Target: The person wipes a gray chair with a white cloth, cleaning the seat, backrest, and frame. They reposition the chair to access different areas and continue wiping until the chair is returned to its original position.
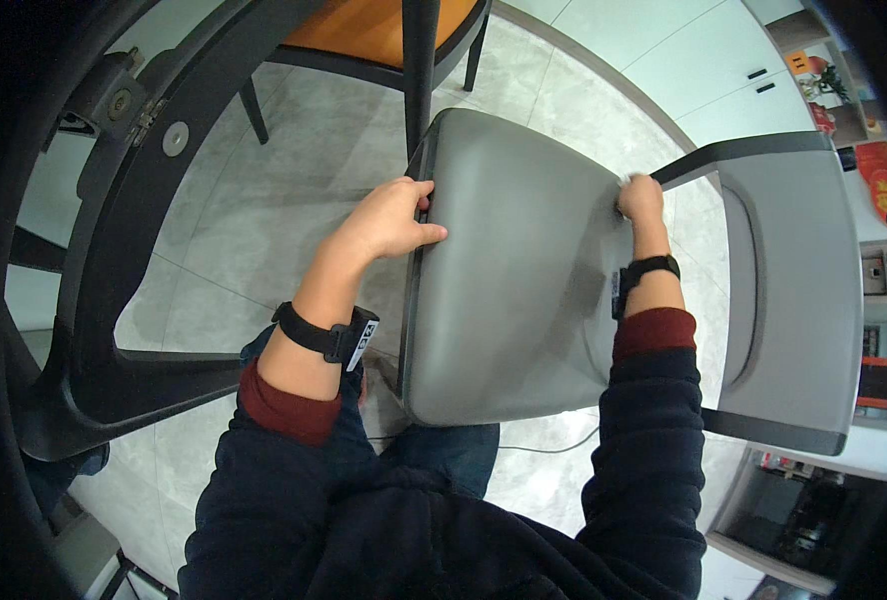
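Note:
In front of me stands a chair with a grey padded seat (518, 277) and a grey backrest (803, 285) at the right, joined by dark frame parts. My left hand (395, 217) grips the seat's left edge, thumb on top and fingers curled over its dark side. At the seat's far right corner, close to the backrest frame, is my right hand (641, 199), fingers curled in. A small pale blur shows by those fingers, and whether they hold the seat edge or something small is hidden. Each wrist wears a black strap.
A dark table frame (87, 300) with metal fittings rises at the left. Beyond it stands a chair with an orange seat (361, 34). White cabinets (676, 60) line the far side. A thin cable (556, 450) lies on the grey tiled floor (211, 262).

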The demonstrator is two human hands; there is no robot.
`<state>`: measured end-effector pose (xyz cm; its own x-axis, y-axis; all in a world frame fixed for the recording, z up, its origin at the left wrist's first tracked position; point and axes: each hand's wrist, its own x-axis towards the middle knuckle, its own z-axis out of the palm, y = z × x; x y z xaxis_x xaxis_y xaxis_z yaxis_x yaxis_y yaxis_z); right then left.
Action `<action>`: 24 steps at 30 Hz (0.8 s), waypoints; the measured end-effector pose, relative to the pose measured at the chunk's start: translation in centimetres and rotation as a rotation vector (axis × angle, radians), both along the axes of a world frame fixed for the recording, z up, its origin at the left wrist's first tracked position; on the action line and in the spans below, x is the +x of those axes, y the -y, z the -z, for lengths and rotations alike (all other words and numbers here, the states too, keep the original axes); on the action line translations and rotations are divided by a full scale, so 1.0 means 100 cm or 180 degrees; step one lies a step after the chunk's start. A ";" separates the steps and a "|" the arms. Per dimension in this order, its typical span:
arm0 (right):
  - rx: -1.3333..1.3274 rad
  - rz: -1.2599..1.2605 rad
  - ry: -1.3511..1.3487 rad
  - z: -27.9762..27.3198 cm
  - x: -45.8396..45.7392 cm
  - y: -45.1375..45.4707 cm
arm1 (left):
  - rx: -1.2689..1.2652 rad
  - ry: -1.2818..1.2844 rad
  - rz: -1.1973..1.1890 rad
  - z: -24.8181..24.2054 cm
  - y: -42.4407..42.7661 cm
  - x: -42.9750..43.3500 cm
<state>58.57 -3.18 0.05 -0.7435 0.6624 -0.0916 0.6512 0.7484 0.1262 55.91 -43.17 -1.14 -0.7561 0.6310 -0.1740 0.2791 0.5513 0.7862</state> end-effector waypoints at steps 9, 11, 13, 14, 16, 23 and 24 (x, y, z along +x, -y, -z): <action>-0.0425 -0.1053 -0.0601 0.003 -0.073 0.134 | 0.0064 0.0028 -0.0033 0.000 0.002 0.001; -0.0499 -0.1317 -0.0754 0.001 -0.072 0.148 | 0.0060 0.0050 -0.0007 0.000 0.001 0.001; -0.0417 -0.1608 -0.0813 -0.001 -0.066 0.156 | 0.0021 0.0116 -0.0035 0.000 0.002 0.000; -0.0510 -0.1756 -0.0861 -0.003 -0.062 0.160 | 0.0019 0.0115 -0.0042 -0.001 0.002 0.000; -0.0653 -0.2009 -0.0918 -0.007 -0.053 0.167 | -0.0056 0.0131 -0.0046 -0.002 0.002 -0.001; -0.1445 -0.2600 -0.0999 -0.016 0.025 0.203 | -0.0034 0.0088 -0.0065 0.000 0.005 -0.003; -0.1547 -0.2711 -0.0992 -0.017 0.041 0.207 | 0.0008 0.0144 -0.0075 0.001 0.005 -0.003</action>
